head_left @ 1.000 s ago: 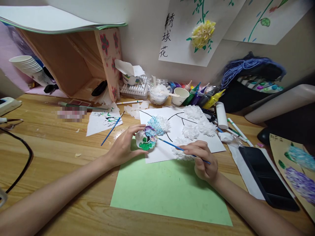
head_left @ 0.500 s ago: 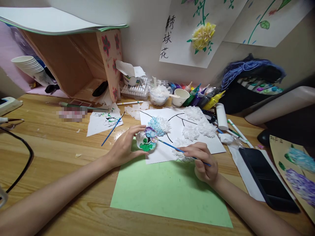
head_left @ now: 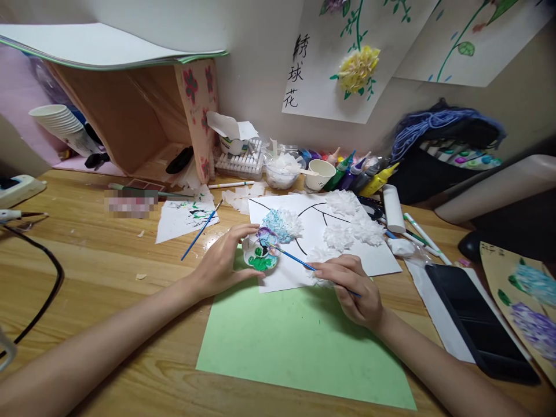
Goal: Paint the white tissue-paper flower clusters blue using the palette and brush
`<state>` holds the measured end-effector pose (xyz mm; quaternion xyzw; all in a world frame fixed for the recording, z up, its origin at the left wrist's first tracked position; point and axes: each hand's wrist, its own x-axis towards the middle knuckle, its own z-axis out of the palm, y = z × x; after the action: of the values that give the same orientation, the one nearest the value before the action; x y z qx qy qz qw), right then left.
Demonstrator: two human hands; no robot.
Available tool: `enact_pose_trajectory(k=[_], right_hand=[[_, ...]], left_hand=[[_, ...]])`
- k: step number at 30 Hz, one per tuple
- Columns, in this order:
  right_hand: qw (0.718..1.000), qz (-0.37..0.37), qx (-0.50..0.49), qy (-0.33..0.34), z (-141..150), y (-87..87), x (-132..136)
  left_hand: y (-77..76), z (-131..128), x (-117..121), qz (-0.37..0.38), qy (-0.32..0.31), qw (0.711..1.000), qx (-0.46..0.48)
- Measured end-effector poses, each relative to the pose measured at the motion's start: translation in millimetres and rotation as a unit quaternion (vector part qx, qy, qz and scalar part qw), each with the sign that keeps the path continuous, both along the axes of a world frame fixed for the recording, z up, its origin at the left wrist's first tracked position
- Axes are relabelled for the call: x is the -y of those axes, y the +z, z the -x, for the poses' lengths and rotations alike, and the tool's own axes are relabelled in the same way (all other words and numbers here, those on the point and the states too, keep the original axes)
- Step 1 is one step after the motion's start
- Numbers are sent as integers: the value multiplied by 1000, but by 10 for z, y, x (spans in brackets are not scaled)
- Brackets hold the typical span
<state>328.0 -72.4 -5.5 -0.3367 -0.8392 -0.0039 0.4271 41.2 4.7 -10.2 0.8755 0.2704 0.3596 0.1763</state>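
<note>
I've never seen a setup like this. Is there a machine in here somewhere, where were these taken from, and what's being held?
No machine is at work here: you see a person's two bare hands. Every picture comes from one camera worn on that person's head, looking forward and down. The left hand holds the edge of a small paint palette. The right hand holds a blue paintbrush, its tip at the palette. On the wooden table lie a green sheet and a white sheet bearing fluffy flowers, mostly white, one partly blue. A second brush lies to the left, a phone-like black slab to the right, and paint bottles stand behind.
</note>
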Motion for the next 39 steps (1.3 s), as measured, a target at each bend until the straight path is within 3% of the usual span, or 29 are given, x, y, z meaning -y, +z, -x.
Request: enact_pose_trajectory(k=[39], right_hand=[[1000, -7, -3, 13, -18, -18, 13]], left_hand=[[21, -2, 10, 3, -3, 1000, -5]])
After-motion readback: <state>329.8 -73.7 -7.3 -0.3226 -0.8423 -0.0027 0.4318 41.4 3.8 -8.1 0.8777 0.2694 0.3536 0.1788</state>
